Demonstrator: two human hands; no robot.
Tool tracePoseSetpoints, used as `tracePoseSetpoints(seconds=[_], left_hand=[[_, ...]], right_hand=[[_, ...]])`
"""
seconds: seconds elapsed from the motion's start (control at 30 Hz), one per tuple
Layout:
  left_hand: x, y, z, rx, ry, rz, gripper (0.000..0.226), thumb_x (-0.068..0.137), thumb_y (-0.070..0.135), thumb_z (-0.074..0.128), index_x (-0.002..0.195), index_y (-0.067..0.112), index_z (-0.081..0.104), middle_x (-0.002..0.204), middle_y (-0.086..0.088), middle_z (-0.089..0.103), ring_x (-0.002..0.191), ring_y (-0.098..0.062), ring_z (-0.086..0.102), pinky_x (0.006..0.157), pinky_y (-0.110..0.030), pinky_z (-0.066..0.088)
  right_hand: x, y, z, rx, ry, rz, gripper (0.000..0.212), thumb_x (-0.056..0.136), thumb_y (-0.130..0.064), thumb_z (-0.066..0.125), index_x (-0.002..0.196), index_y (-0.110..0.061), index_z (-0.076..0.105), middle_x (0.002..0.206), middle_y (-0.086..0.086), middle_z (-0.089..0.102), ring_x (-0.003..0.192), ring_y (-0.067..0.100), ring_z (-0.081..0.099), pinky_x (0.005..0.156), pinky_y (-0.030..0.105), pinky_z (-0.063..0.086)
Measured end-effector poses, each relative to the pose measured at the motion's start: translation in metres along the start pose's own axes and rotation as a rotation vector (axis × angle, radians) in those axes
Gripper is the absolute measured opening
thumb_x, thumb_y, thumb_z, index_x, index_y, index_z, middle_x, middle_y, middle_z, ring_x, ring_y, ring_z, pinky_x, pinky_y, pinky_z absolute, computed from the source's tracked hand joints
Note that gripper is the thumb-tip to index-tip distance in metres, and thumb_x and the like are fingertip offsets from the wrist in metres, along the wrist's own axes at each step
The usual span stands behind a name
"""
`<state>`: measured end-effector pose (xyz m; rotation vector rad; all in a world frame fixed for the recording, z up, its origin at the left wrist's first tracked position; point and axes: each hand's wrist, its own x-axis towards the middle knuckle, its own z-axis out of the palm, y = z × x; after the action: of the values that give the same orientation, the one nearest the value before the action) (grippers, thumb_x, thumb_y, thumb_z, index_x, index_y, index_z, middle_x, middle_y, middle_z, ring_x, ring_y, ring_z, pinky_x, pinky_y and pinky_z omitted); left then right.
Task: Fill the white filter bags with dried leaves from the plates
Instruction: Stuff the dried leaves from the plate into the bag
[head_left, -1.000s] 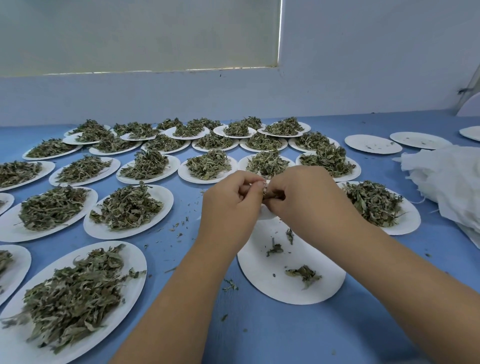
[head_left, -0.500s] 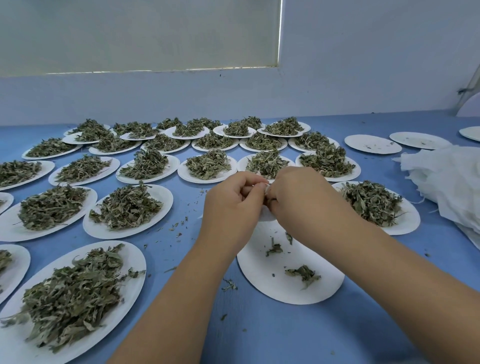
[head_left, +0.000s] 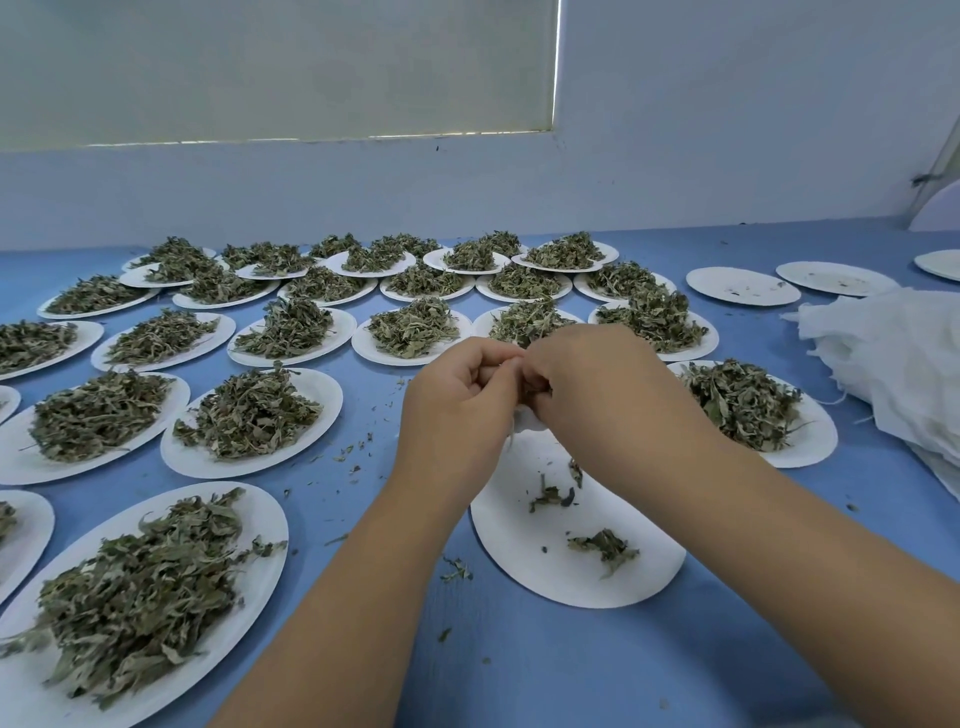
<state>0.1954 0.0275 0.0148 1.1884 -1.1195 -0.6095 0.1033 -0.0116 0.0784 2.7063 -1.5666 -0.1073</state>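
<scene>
A broad blue table (head_left: 519, 675) is crowded with white paper plates of dried leaves. The nearest heap (head_left: 145, 597) lies at the front left, and another heaped plate (head_left: 810, 447) sits just right of the hands. A loose pile of white filter bags (head_left: 893, 364) lies at the right edge. The forearms cross the lower half of the view and hide part of the nearly bare plate (head_left: 519, 551) under the hands.

The left hand (head_left: 457, 405) is curled round a filter bag (head_left: 527, 422). Only a small white corner of the bag shows below the knuckles. The right hand (head_left: 597, 395) meets it knuckle to knuckle, its bent fingertips pinching at the bag's top. The bag is held above the far rim of the nearly bare plate.

Compared with a second ago, the hands have stayed over the same plate but have closed up. The dark bit of leaf then visible between the fingertips is now hidden. The scraps on the plate have not moved.

There are two hands and one bag in them. More than twenty plates are heaped, but the back rows overlap too much for an exact count. Three almost bare plates (head_left: 743, 286) stand at the far right, the last cut by the frame edge. Two main clumps of leaf scraps (head_left: 602, 548) lie on the plate under the hands. The piled bags cannot be counted.
</scene>
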Motion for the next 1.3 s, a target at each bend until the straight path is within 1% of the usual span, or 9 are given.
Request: tracePoseSetpoints(seconds=[0.07, 0.23, 0.37, 0.5, 0.67, 0.93, 1.07, 1.13, 1.3], left_hand=[[0.001, -0.001, 0.0, 0.023, 0.007, -0.008, 0.021, 0.091, 0.006, 0.059, 0.082, 0.02, 0.071, 0.065, 0.005, 0.066, 0.056, -0.003, 0.057, 0.049, -0.014, 0.045], [0.002, -0.002, -0.001, 0.078, 0.002, -0.021, 0.02, 0.09, 0.01, 0.061, 0.079, 0.024, 0.07, 0.057, 0.013, 0.061, 0.053, -0.001, 0.055, 0.052, -0.02, 0.048], [0.001, -0.002, -0.001, 0.073, -0.015, -0.013, 0.019, 0.092, 0.011, 0.06, 0.079, 0.021, 0.069, 0.05, 0.015, 0.057, 0.045, 0.003, 0.05, 0.045, -0.013, 0.041], [0.003, -0.002, 0.0, 0.072, -0.013, -0.015, 0.02, 0.092, 0.011, 0.06, 0.078, 0.023, 0.068, 0.044, 0.014, 0.05, 0.04, -0.001, 0.044, 0.043, -0.014, 0.037], [0.003, -0.002, -0.001, 0.033, -0.03, -0.034, 0.023, 0.092, 0.008, 0.058, 0.077, 0.023, 0.068, 0.047, 0.016, 0.053, 0.04, 0.001, 0.043, 0.043, -0.014, 0.038], [0.006, -0.005, -0.004, 0.006, -0.038, -0.069, 0.019, 0.091, 0.011, 0.06, 0.079, 0.021, 0.07, 0.047, 0.014, 0.052, 0.039, -0.002, 0.044, 0.042, -0.015, 0.037], [0.008, -0.005, -0.004, 0.021, -0.037, -0.072, 0.022, 0.091, 0.014, 0.061, 0.075, 0.026, 0.07, 0.047, 0.013, 0.049, 0.041, -0.006, 0.041, 0.045, -0.022, 0.035], [0.008, -0.005, -0.003, 0.034, -0.036, -0.071, 0.021, 0.09, 0.015, 0.061, 0.075, 0.026, 0.07, 0.047, 0.014, 0.05, 0.041, -0.005, 0.041, 0.047, -0.022, 0.035], [0.006, -0.004, -0.004, 0.039, -0.057, -0.069, 0.018, 0.09, 0.016, 0.063, 0.077, 0.026, 0.069, 0.046, 0.015, 0.049, 0.042, -0.005, 0.041, 0.049, -0.024, 0.035]], right_hand=[[0.001, 0.001, 0.002, -0.029, -0.032, -0.027, 0.024, 0.093, -0.016, 0.052, 0.07, -0.015, 0.049, 0.061, -0.002, 0.042, 0.046, 0.013, 0.036, 0.041, 0.021, 0.024], [-0.022, 0.018, 0.005, 0.226, 0.221, -0.133, 0.017, 0.087, -0.024, 0.06, 0.086, -0.016, 0.075, 0.075, 0.007, 0.07, 0.067, 0.022, 0.063, 0.058, 0.025, 0.045], [-0.022, 0.034, 0.002, 0.578, 0.229, -0.156, 0.01, 0.086, -0.028, 0.068, 0.081, -0.025, 0.077, 0.06, -0.004, 0.069, 0.055, 0.008, 0.062, 0.047, 0.016, 0.042], [-0.023, 0.037, 0.002, 0.555, 0.231, -0.176, 0.013, 0.087, -0.021, 0.066, 0.084, -0.026, 0.077, 0.064, -0.006, 0.069, 0.055, 0.01, 0.058, 0.046, 0.014, 0.038], [-0.025, 0.024, 0.002, 0.444, 0.301, -0.113, 0.009, 0.085, -0.022, 0.068, 0.092, -0.022, 0.073, 0.083, -0.006, 0.07, 0.081, 0.012, 0.065, 0.076, 0.029, 0.053], [-0.031, 0.026, 0.004, 0.463, 0.223, -0.164, 0.018, 0.086, -0.032, 0.067, 0.103, -0.028, 0.072, 0.09, -0.006, 0.068, 0.083, 0.011, 0.062, 0.078, 0.034, 0.052], [-0.03, 0.034, 0.01, 0.456, 0.195, -0.217, 0.034, 0.08, -0.028, 0.074, 0.112, -0.038, 0.067, 0.087, -0.01, 0.064, 0.073, 0.004, 0.059, 0.07, 0.026, 0.052], [-0.026, 0.036, 0.015, 0.426, 0.253, -0.217, 0.029, 0.081, -0.025, 0.073, 0.107, -0.038, 0.069, 0.078, -0.012, 0.061, 0.068, 0.0, 0.055, 0.06, 0.013, 0.044], [-0.024, 0.039, 0.021, 0.575, 0.306, -0.156, 0.026, 0.079, -0.021, 0.076, 0.099, -0.037, 0.068, 0.077, -0.023, 0.059, 0.073, -0.008, 0.056, 0.061, 0.007, 0.039]])
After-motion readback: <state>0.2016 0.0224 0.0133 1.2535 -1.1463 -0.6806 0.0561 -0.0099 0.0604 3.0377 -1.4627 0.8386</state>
